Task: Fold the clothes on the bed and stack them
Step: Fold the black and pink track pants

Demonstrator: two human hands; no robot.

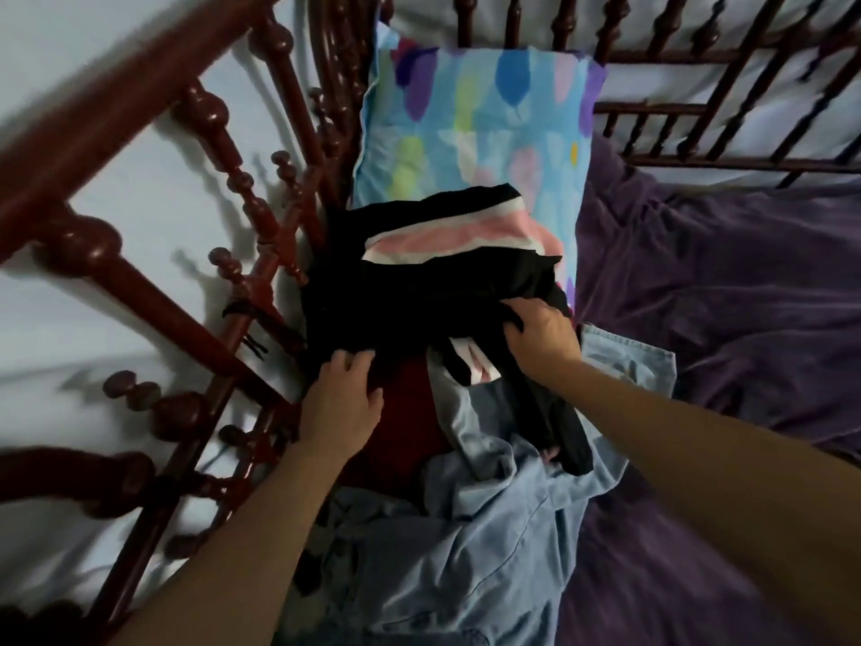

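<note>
Denim garment [466, 552] cut off below; left hand [342, 398], right hand [543, 335] grip black garment [410, 300].

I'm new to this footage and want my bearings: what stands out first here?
Two hands draw the eye mid-frame: the left hand and right hand both hold a black garment with pink and white stripes. Behind it lies a bright blue patterned pillow; nearer, pale denim clothes lie heaped on the purple bedsheet.
</note>
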